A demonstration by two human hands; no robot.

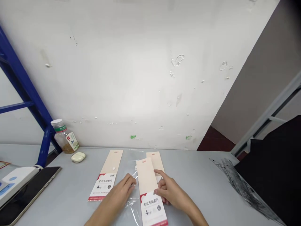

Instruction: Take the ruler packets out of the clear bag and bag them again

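In the head view, a beige and white ruler-set packaging card (147,179) with red trim lies in front of me, slightly tilted. My right hand (170,190) grips its right edge, thumb on top, the index finger stretched along the card. Partly behind it lies a second such card (155,158), its lower part hidden by the first card and my hand. My left hand (123,190) is closed, its curled fingertips at a clear plastic bag (134,208) left of the middle card. A third card (105,182) lies farther left, partly covered by my left wrist.
A capped jar (64,138) with amber contents and a cream oval case (78,157) stand at the back left. At the left edge are a dark phone (30,191) and a white power strip (16,182). Blue metal frame (25,81) rises there; black fabric (275,169) hangs right.
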